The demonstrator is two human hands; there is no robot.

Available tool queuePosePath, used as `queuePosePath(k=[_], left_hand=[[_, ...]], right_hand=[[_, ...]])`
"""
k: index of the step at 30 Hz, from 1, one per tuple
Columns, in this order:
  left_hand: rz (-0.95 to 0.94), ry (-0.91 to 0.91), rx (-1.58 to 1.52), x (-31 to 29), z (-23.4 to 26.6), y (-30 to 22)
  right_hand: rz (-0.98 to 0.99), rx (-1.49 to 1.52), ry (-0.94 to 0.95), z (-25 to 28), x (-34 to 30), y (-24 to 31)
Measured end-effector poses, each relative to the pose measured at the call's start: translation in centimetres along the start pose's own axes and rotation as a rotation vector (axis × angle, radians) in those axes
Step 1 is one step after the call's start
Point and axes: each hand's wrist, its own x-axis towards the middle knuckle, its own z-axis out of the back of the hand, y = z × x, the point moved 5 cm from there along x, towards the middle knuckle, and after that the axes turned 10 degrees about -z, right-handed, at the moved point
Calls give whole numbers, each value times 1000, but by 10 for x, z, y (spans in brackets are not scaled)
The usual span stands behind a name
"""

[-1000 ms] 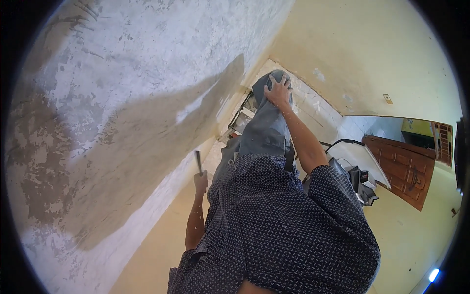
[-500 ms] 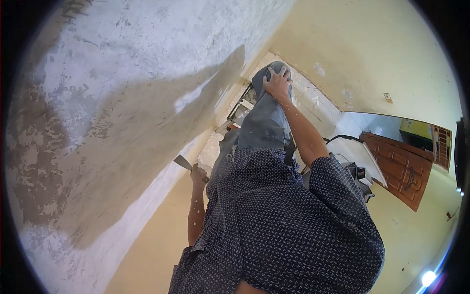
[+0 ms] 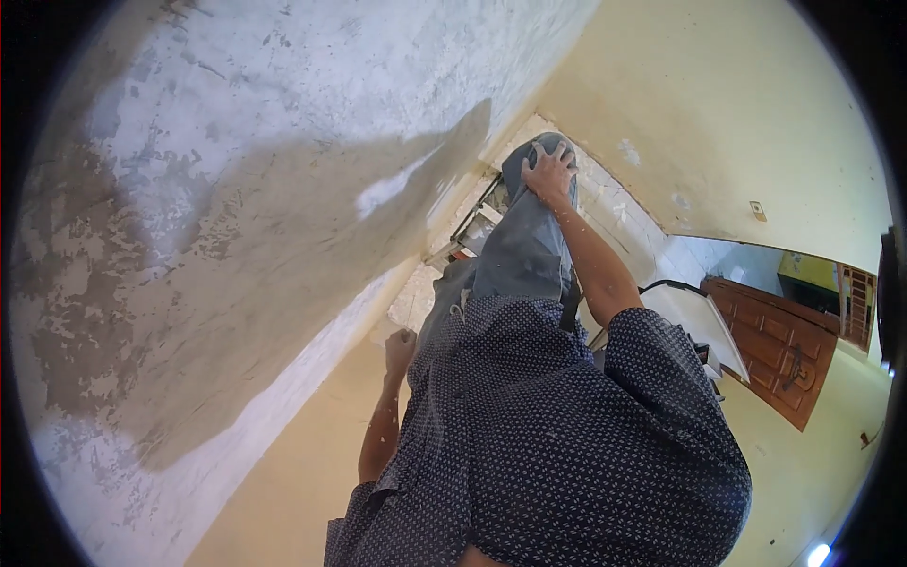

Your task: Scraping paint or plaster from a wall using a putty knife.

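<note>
My left hand (image 3: 401, 352) is closed in a fist beside my left hip, close to the peeling wall. It was round a scraper's handle a moment earlier; the blade does not show from here. With fingers spread, my right hand (image 3: 551, 175) lies flat on the knee of my bent leg, on the grey trousers (image 3: 518, 248). Small pale flakes speckle both forearms. The peeling wall (image 3: 283, 94) beside me has whitish paint worn through to grey-brown patches, and my shadow falls across it.
Pale chips lie on the tiled floor (image 3: 619, 210) near the corner. A yellow wall (image 3: 690, 104) with a small switch plate (image 3: 758, 211) rises at the far right. Right of me are a white panel with a dark rim (image 3: 694, 317) and a brown wooden door (image 3: 770, 345).
My left hand has turned and risen slightly, and the scraper blade that stuck out from it is out of sight. My right hand stays on the knee; the whole view has shifted slightly.
</note>
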Motion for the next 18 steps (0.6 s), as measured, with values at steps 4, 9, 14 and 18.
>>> queuePosePath(k=[4,9,14,18], left_hand=[[261,-125,-69,-9,-18,31],[78,-112,-43,-2,-7,4],[133,-492,-103,-6,38,-12],[-18,-403,-94,-22,55,-38]], right_hand=[[12,-10,-16,4,-4,9],[5,-48,-11,0,-5,6],[1,-32,13,-3,-5,8],[-22,-30,25,2,-2,-1]])
